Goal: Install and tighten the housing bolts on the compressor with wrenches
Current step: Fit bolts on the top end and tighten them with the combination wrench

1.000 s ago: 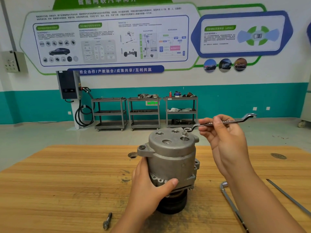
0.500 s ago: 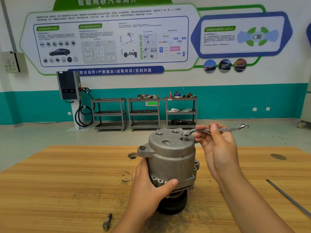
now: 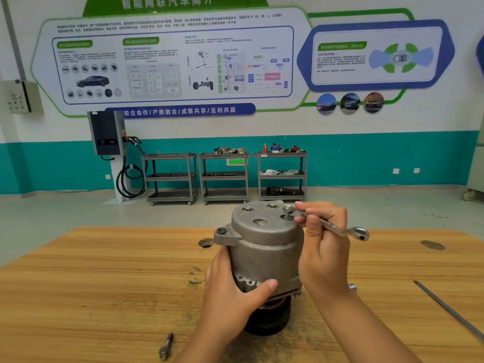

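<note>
You are wrapping your left hand's [image 3: 233, 292] fingers round the compressor [image 3: 264, 247], thumb across its front, probably bracing it upright on the table [image 3: 104, 284] so it is not twisting. Your right hand's [image 3: 324, 247] fingers are clamping the wrench [image 3: 337, 227], whose end is sitting on the bolt [image 3: 287, 212] just past your fingertips. The bolt is standing proud of the top cover, so it is apparently not tightened yet. A spare bolt [image 3: 166, 347] is lying beside your left wrist.

compressor [image 3: 264, 247]: grey, upright, black end down.
bolt [image 3: 287, 212]: top face, 2 o'clock, I read it part-threaded.
wrench [image 3: 337, 229]: end on bolt head, handle toward 4 o'clock.
</note>
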`<move>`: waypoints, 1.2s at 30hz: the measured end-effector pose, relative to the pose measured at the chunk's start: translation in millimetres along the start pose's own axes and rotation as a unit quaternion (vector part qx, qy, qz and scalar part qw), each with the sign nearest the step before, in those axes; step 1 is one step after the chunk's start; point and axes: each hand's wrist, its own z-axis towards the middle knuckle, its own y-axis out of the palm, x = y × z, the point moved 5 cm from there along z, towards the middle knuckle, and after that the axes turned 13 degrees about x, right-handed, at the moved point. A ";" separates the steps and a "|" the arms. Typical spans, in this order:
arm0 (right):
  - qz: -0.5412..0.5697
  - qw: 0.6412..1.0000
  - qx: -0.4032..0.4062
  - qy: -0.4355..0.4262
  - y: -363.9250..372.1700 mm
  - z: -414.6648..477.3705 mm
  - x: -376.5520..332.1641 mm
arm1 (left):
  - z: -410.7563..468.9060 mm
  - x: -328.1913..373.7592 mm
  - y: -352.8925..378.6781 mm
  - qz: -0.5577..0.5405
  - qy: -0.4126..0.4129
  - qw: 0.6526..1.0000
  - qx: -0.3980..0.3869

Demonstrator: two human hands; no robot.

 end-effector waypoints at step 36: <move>0.192 0.908 0.052 0.368 -11.1 31.5 20.4 | -2.7 0.7 -1.1 -0.011 -0.006 1.000 0.002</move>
